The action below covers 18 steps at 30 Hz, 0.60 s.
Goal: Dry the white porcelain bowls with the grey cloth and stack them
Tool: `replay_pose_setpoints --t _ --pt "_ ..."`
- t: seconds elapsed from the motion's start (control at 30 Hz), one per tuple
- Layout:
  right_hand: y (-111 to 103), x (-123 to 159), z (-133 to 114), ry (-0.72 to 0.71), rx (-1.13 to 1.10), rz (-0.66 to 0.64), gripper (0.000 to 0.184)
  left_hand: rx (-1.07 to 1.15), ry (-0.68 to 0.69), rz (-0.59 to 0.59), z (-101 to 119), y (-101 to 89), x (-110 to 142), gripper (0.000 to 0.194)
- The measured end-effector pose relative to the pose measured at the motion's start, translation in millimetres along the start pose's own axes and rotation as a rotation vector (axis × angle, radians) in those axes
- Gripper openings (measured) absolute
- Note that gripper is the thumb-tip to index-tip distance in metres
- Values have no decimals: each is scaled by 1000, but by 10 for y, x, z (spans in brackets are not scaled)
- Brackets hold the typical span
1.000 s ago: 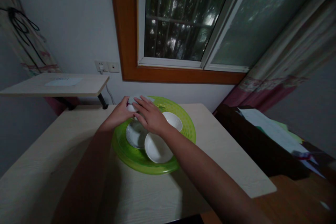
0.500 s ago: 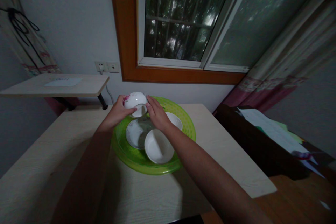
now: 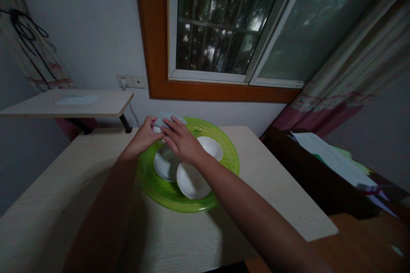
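My left hand [image 3: 144,137] grips a white bowl [image 3: 156,129] with pink flowers by its left side, tilted above the far left part of a green basin [image 3: 188,209]. My right hand [image 3: 185,143] presses a pale blue-grey cloth [image 3: 164,116] over the bowl's outside, its fingers bent across it. Much of the bowl is hidden behind the cloth and fingers. Below, inside the basin, lie a patterned white plate [image 3: 164,166], a white bowl [image 3: 191,183] nearer me, and another white bowl [image 3: 211,146] to the right, partly behind my right hand.
The basin stands on a light wooden table [image 3: 179,239]. A raised shelf [image 3: 105,108] with a paper on it is at the left. Behind are the wall and a window [image 3: 221,30]. To the right, papers [image 3: 333,158] lie on dark furniture.
My right hand has moved left across the held bowl, bringing the pale cloth into view over it. My left hand keeps hold of the bowl in nearly the same place.
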State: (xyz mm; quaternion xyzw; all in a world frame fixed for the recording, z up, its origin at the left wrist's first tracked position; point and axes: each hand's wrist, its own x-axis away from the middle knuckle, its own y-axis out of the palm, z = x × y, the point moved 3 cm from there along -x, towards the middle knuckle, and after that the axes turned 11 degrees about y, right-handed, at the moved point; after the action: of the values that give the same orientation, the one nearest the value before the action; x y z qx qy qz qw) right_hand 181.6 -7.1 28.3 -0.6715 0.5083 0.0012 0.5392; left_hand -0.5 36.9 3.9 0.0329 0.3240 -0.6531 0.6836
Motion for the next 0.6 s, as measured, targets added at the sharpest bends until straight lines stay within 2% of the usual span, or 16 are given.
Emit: replay_pose_setpoints --t 0.23,0.37,0.47,0.6 --pt "17 -15 326 287 -168 106 52 89 -42 59 -10 -43 17 65" --pt "135 1 530 460 -254 72 66 99 -32 48 -24 -38 22 67" --pt "171 9 569 478 -277 55 71 28 -32 19 20 -42 30 65" --pt "106 11 479 386 -241 83 65 -41 -29 -37 136 -40 45 62"
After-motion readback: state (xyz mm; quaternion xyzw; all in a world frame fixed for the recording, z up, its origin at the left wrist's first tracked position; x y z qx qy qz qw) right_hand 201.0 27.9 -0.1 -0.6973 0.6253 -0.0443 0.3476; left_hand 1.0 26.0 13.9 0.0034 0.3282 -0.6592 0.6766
